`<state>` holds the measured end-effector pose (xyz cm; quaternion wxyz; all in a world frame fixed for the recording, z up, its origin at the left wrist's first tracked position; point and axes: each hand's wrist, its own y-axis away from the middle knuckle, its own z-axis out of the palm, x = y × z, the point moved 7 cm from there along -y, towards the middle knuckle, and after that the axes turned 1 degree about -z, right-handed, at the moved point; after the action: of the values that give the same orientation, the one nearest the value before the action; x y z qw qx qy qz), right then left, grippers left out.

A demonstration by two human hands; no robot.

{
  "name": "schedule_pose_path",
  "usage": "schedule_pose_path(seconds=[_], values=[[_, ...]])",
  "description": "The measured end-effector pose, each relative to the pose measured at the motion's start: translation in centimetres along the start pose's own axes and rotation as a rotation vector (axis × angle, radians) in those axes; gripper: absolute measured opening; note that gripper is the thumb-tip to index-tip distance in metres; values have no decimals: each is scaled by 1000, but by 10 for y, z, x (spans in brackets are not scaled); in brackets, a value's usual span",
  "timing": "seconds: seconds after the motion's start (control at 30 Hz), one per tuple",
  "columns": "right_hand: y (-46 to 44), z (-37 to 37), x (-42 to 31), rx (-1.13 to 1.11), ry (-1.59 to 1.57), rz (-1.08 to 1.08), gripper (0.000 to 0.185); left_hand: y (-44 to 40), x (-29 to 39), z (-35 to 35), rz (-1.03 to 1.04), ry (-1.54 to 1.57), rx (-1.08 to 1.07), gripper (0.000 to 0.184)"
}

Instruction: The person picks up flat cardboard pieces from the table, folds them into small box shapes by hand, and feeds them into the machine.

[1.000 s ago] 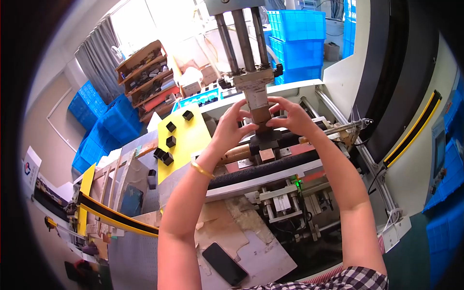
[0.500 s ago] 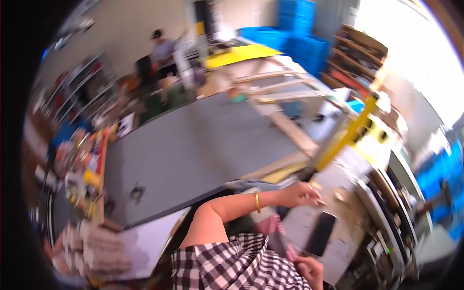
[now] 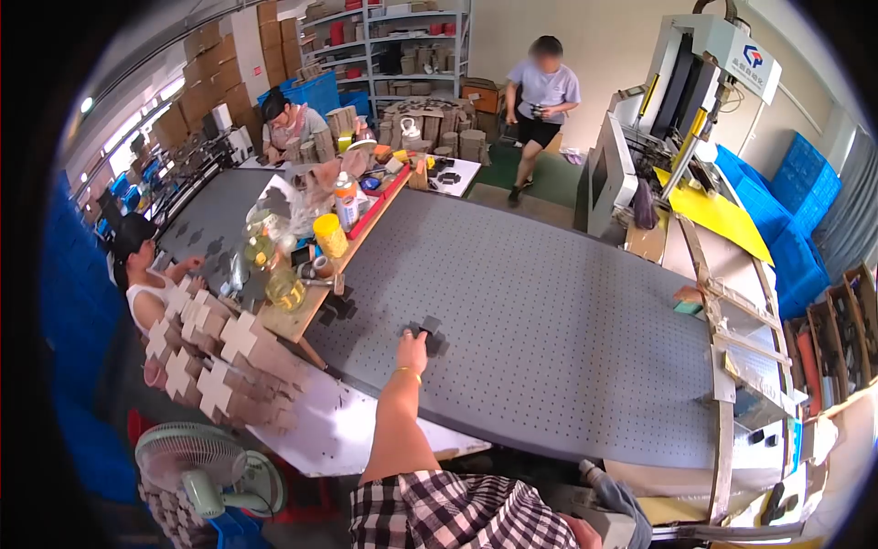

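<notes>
My left hand [image 3: 413, 348], with a yellow bangle at the wrist, stretches over the grey perforated table [image 3: 549, 311]. Its fingers are closed on the edge of a dark cross-shaped piece [image 3: 430, 324], just above or on the surface; a dark shape beneath may be a shadow or a second piece. To its left, more dark cross-shaped pieces [image 3: 340, 306] lie by the table's end. Only a small part of my right hand [image 3: 583, 532] shows at the bottom edge, beside my checked clothing, and its fingers are hidden.
A side bench [image 3: 302, 322] carries a yellow tub [image 3: 329, 235], a spray can [image 3: 346, 199] and bottles. Stacked brown cross-shaped pieces [image 3: 229, 366] and a fan [image 3: 206, 467] stand at left. A machine [image 3: 631, 156] stands at back right. Several people are nearby.
The view has swung left. My left hand has gone from the right side, near a dark phone-like slab, out over the grey table to a dark cross-shaped piece. The slab is out of view.
</notes>
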<state>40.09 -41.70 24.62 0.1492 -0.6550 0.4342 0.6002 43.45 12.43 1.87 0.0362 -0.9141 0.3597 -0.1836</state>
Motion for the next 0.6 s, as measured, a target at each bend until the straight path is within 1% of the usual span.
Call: schedule_pose_path(seconds=[0.07,0.1,0.13,0.2,0.23,0.27,0.3,0.33,0.37,0.4,0.43,0.47,0.5,0.53,0.57,0.6], values=[[-14,8,-13,-27,6,26,27,-4,-5,3,-4,-8,-40,32],[-18,11,-22,-37,9,38,27,-7,-2,2,12,2,-93,25],[-21,14,-22,-47,14,50,28,-16,0,10,35,5,-101,25],[-19,19,-24,-49,27,71,28,-21,8,37,78,-141,-392,18],[-15,20,-25,-44,36,83,28,-23,24,36,45,-80,-314,15],[-10,20,-26,-30,54,89,29,-21,49,36,132,63,-326,13],[-4,19,-25,-14,75,83,29,-17,70,49,65,362,-499,13],[5,17,-24,7,103,85,30,-1,105,50,-73,762,-669,17],[14,12,-15,61,217,-66,30,15,154,29,12,816,-782,21],[24,7,-17,81,213,-69,30,35,205,7,114,848,-892,22],[40,0,-36,142,320,-189,30,61,253,4,305,987,-1002,23],[60,-4,-55,203,431,-306,31,91,300,-33,509,1034,-986,23],[83,-15,-62,335,448,-237,32,129,341,-74,604,1050,-1144,23],[107,-25,-63,465,460,-168,33,165,377,-120,913,973,-1103,21],[131,-38,-52,594,459,-198,36,204,404,-154,1086,926,-1090,22],[157,-53,-36,725,454,-221,39,244,426,-183,1241,961,-1115,25]])
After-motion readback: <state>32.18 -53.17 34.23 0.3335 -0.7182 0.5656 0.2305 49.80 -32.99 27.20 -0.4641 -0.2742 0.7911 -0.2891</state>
